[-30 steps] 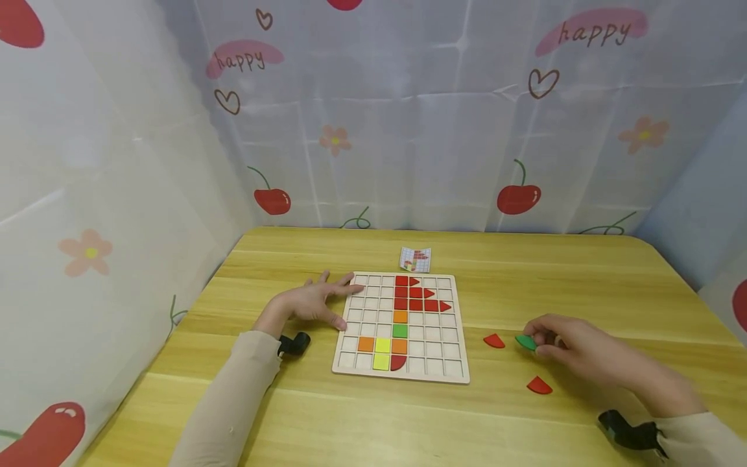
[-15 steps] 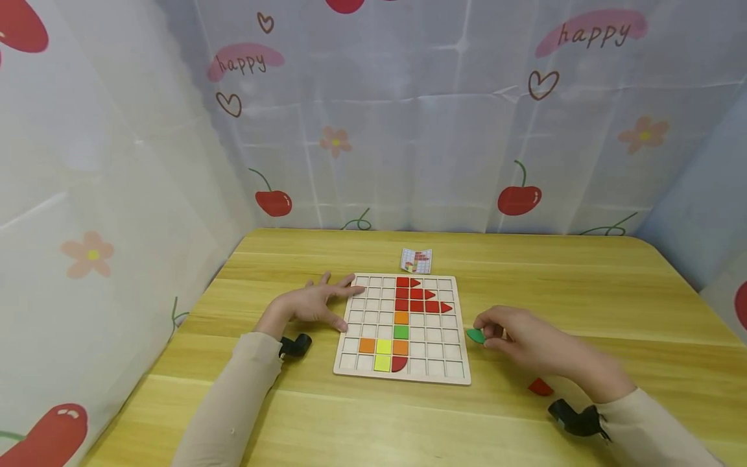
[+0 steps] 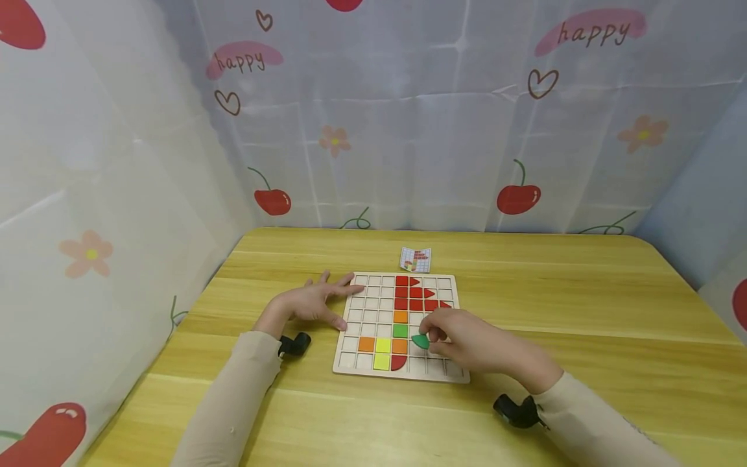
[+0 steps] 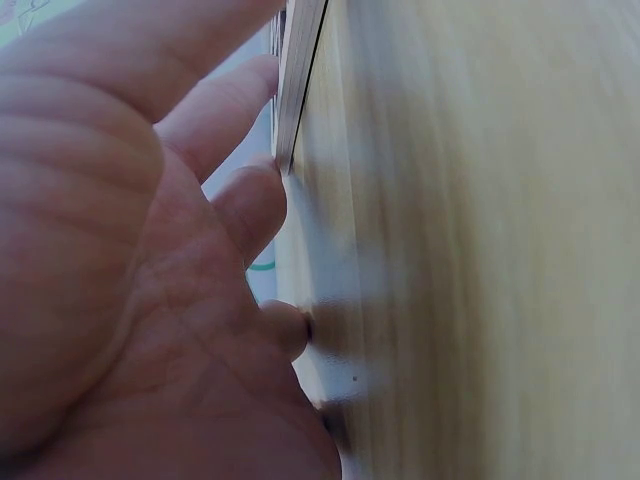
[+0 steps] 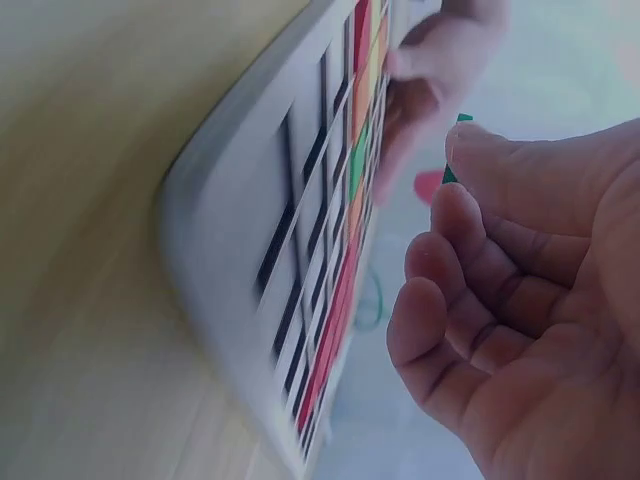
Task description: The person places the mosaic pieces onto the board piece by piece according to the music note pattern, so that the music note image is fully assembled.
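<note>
A pale wooden grid board lies on the table, with red, orange, yellow and green tiles set in some of its squares. My left hand, fingers spread, rests at the board's left edge; the thumb and a finger touch the rim. Over the board, right of its coloured column, my right hand pinches a green quarter-circle tile between thumb and fingers. In the right wrist view only slivers of that green tile show. A dark red quarter-circle tile sits in the bottom row.
Behind the board lies a small pattern card printed with a coloured grid figure. The wooden table meets a patterned curtain at the back. Each wrist wears a black camera, such as the right one.
My right hand has carried the green quarter-circle tile leftward from the table's right side to over the board. Two loose red quarter-circles are now hidden behind that hand and arm. The left hand stays put.
</note>
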Available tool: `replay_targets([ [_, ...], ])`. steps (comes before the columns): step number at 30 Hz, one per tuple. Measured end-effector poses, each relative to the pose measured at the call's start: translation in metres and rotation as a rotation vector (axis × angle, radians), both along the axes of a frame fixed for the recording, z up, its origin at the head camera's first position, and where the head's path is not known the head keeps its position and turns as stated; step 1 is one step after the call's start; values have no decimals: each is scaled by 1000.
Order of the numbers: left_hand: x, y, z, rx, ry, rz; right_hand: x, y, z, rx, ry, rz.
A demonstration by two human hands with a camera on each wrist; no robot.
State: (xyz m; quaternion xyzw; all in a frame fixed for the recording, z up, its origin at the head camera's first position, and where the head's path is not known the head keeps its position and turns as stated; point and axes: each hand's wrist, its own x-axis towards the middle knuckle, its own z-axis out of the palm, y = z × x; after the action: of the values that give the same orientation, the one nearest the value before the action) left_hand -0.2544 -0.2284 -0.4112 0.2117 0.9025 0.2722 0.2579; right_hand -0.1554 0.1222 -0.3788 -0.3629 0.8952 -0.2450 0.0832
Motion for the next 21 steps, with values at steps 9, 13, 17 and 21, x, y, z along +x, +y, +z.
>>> replay_targets([
  [9, 1, 1, 2, -1, 6, -11, -5, -50, -3, 8, -36, 89],
  [13, 2, 2, 4, -1, -2, -16, -7, -67, -9, 23, -77, 115],
  [17, 0, 1, 1, 3, 13, -41, -7, -80, -12, 65, -77, 118],
  [21, -1, -1, 0, 5, 32, -53, -5, -90, -13, 85, -57, 115],
])
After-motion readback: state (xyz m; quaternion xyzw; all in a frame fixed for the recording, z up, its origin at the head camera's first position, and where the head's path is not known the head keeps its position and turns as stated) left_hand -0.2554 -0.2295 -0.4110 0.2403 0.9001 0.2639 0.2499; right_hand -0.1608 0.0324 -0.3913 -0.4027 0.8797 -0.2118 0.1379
